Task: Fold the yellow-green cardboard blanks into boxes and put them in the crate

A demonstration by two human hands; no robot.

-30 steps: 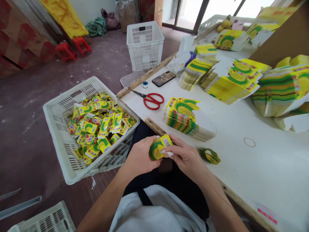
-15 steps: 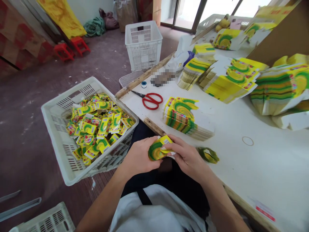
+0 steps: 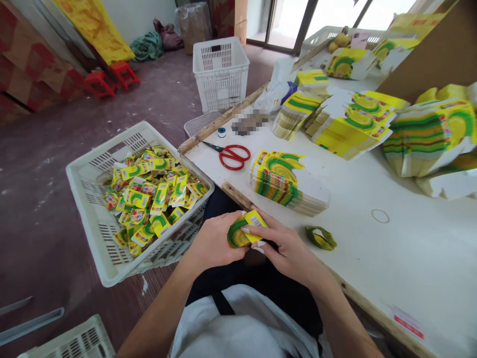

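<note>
A small yellow and green printed carton [image 3: 239,233] is held between both hands, above my lap at the table edge. My left hand [image 3: 216,239] wraps round its left side. With thumb and fingers, my right hand [image 3: 285,243] grips the right end, where a yellow flap with a barcode shows. On the table just beyond lies a stack of flat printed cartons [image 3: 285,181]. Close to my right hand is a crumpled green and yellow piece [image 3: 320,237]. To the left, a white plastic crate [image 3: 84,199] holds many small yellow and green packs [image 3: 149,194].
Red-handled scissors [image 3: 234,156] and a blue-and-white spool [image 3: 221,132] lie on the white table [image 3: 421,238]. More carton stacks [image 3: 352,124] stand farther back. A rubber band [image 3: 380,216] lies at right. Another white crate [image 3: 219,74] and red stools [image 3: 100,83] are on the floor.
The barcode flap at the carton's right end now lies flatter and shows more fully. My right fingers have shifted slightly left across it. The left hand keeps its hold.
</note>
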